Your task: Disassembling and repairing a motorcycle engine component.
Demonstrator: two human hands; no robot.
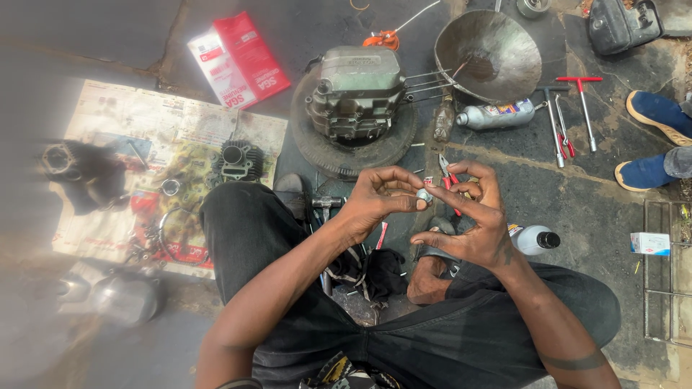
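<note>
Both my hands meet above my lap on a small round silver metal part (424, 194). My left hand (375, 202) pinches it with thumb and fingertips from the left. My right hand (472, 220) touches it from the right with its forefinger and also holds red-handled pliers (450, 184) against the palm. Just beyond my hands an engine block (357, 90) rests on a black tyre (317, 144), with long studs pointing right.
A metal bowl (497, 50) and a silver bottle (497, 115) lie behind the engine, with T-handle wrenches (569, 108) to the right. A cylinder (238, 160) and small parts sit on newspaper (130, 115) at left. Another person's blue shoes (652, 137) are at far right.
</note>
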